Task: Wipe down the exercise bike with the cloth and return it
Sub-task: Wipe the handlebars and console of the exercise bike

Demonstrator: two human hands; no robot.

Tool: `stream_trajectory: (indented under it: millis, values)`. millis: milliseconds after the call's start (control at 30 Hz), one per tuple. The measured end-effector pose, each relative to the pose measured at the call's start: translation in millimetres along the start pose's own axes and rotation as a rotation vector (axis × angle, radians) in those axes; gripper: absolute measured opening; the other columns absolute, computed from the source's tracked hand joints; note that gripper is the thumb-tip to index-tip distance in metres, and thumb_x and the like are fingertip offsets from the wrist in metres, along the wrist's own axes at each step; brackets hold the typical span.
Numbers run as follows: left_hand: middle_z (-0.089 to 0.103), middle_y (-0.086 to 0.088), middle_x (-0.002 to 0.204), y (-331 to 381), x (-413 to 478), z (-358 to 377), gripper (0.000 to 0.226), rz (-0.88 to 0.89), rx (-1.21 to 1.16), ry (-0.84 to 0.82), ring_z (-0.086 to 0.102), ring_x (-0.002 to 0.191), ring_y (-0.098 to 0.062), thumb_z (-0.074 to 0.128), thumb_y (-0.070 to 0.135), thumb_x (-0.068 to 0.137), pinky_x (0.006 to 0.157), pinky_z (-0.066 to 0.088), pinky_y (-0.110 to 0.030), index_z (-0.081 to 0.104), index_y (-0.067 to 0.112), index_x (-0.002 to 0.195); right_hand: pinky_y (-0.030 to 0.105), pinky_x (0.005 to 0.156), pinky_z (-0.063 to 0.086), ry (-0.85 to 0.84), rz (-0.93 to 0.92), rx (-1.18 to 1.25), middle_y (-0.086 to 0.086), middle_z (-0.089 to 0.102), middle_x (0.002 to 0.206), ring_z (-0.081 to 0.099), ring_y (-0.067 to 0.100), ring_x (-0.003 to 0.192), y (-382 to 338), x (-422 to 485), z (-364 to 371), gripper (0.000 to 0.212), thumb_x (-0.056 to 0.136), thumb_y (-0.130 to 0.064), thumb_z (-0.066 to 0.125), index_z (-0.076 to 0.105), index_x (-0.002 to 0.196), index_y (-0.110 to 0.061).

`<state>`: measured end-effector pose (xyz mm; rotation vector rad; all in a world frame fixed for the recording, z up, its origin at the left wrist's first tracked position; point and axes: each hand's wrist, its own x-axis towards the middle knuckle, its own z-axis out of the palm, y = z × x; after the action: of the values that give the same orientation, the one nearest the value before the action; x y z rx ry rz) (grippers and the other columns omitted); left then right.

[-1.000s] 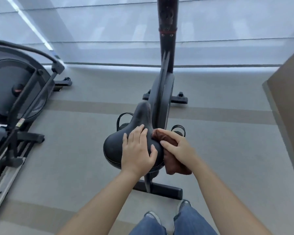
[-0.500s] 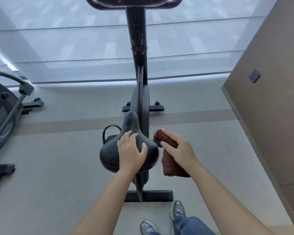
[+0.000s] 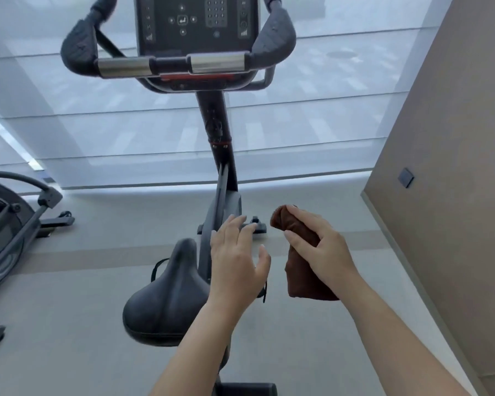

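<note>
A black exercise bike stands in front of me, its saddle (image 3: 166,298) low at centre and its post (image 3: 217,132) rising to the handlebars (image 3: 172,65) and console (image 3: 196,22) at the top. My left hand (image 3: 236,261) hovers above the saddle's right side with fingers straight and spread, holding nothing. My right hand (image 3: 323,250) grips a folded brown cloth (image 3: 300,278) in the air to the right of the bike, apart from the frame.
Another black exercise machine (image 3: 9,224) stands at the left edge. A tan wall (image 3: 452,167) with a small dark switch (image 3: 405,177) closes off the right side. A window with a pale blind runs behind the bike. Grey floor lies around the bike's base.
My left hand has lifted off the saddle and opened. My right hand has carried the cloth up and away from the saddle's side. My view has tilted up, bringing the handlebars and console into sight.
</note>
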<state>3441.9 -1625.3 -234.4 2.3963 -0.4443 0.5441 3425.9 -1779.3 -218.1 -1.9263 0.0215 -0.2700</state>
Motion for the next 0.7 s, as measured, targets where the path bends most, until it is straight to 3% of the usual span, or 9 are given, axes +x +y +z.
stream_trajectory:
  millis: [100,233,333,400,467,600,700]
  values:
    - [0.054,-0.017,0.123,47.8,18.0,26.4,0.035,-0.02,-0.032,0.018,0.041,0.123,-0.035,0.067,0.005,0.076,0.098,0.034,-0.06,0.06,0.002,0.11,0.005,0.085,0.039,0.005,-0.024,-0.045,-0.015,0.054,0.118,0.052,0.001,0.104,3.7,12.6,-59.4,0.042,0.085,-0.021,0.063,0.053,0.12,-0.043]
    - [0.055,-0.019,0.123,107.8,43.2,59.5,0.032,0.005,0.01,0.06,0.044,0.121,-0.037,0.066,0.006,0.078,0.095,0.035,-0.062,0.061,0.0,0.109,0.007,0.089,0.038,-0.012,-0.057,-0.11,-0.018,0.053,0.117,0.05,-0.007,0.104,11.5,23.4,-139.0,0.044,0.085,-0.022,0.063,0.049,0.111,-0.054]
    - [0.055,-0.021,0.122,143.6,59.0,78.8,0.032,0.027,0.037,0.073,0.044,0.121,-0.039,0.066,0.006,0.077,0.096,0.034,-0.063,0.061,-0.001,0.108,0.03,0.096,0.045,0.009,-0.06,-0.134,-0.013,0.055,0.118,0.054,0.004,0.105,16.3,36.5,-183.0,0.042,0.085,-0.019,0.064,0.054,0.117,-0.045]
    - [0.056,-0.021,0.121,158.4,68.4,86.8,0.032,0.055,0.058,0.071,0.044,0.122,-0.039,0.066,0.004,0.076,0.098,0.033,-0.062,0.061,-0.001,0.107,0.034,0.097,0.045,0.019,-0.075,-0.129,-0.014,0.055,0.119,0.053,0.008,0.108,16.2,49.0,-200.5,0.042,0.085,-0.018,0.064,0.055,0.12,-0.039]
    - [0.056,-0.02,0.121,165.7,81.1,90.2,0.033,0.079,0.08,0.068,0.046,0.12,-0.039,0.067,0.004,0.075,0.099,0.033,-0.061,0.062,0.0,0.107,0.03,0.096,0.045,0.028,-0.103,-0.11,-0.016,0.055,0.119,0.054,0.006,0.108,15.4,65.0,-210.8,0.043,0.085,-0.018,0.063,0.055,0.12,-0.04]
    - [0.057,-0.022,0.117,165.8,119.6,89.0,0.034,0.123,0.108,0.112,0.049,0.115,-0.041,0.069,0.002,0.072,0.091,0.038,-0.064,0.062,-0.001,0.105,-0.003,0.082,0.034,0.038,-0.155,-0.078,-0.027,0.053,0.113,0.047,-0.02,0.1,13.4,103.2,-214.2,0.043,0.085,-0.021,0.063,0.052,0.116,-0.049]
    - [0.057,-0.022,0.117,156.3,155.8,86.9,0.033,0.153,0.123,0.154,0.049,0.114,-0.042,0.067,0.005,0.074,0.089,0.039,-0.065,0.062,-0.002,0.105,-0.006,0.078,0.033,0.036,-0.161,-0.039,-0.03,0.052,0.112,0.045,-0.022,0.099,9.8,138.2,-207.1,0.043,0.085,-0.021,0.063,0.052,0.114,-0.051]
